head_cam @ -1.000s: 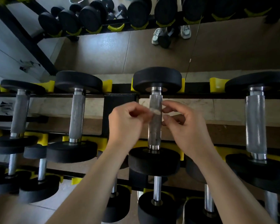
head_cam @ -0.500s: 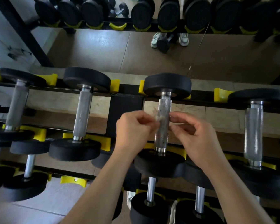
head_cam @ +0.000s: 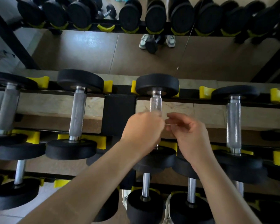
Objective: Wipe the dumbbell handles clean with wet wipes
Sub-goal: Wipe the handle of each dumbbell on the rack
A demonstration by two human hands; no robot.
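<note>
The middle dumbbell on the top rack has black round ends and a knurled steel handle [head_cam: 155, 104]. My left hand [head_cam: 142, 130] is curled round the middle of that handle. A pale sliver of the wet wipe [head_cam: 157, 112] shows at the top of the fist, pressed against the steel. My right hand [head_cam: 187, 135] hovers just right of the handle with its fingers loosely curled and slightly blurred. It touches neither the handle nor the wipe. The lower half of the handle is hidden behind my left hand.
Other dumbbells lie on the same rack: one to the left [head_cam: 77, 115], one at the far left [head_cam: 7, 109] and one to the right [head_cam: 233, 125]. Yellow cradles [head_cam: 204, 92] hold them. Smaller dumbbells [head_cam: 145, 186] sit on the tier below. A mirror behind reflects the rack.
Both hands pinched the wipe at the handle before. Now my left hand has wrapped round the handle with the wipe, and my right hand has let go and drawn slightly right.
</note>
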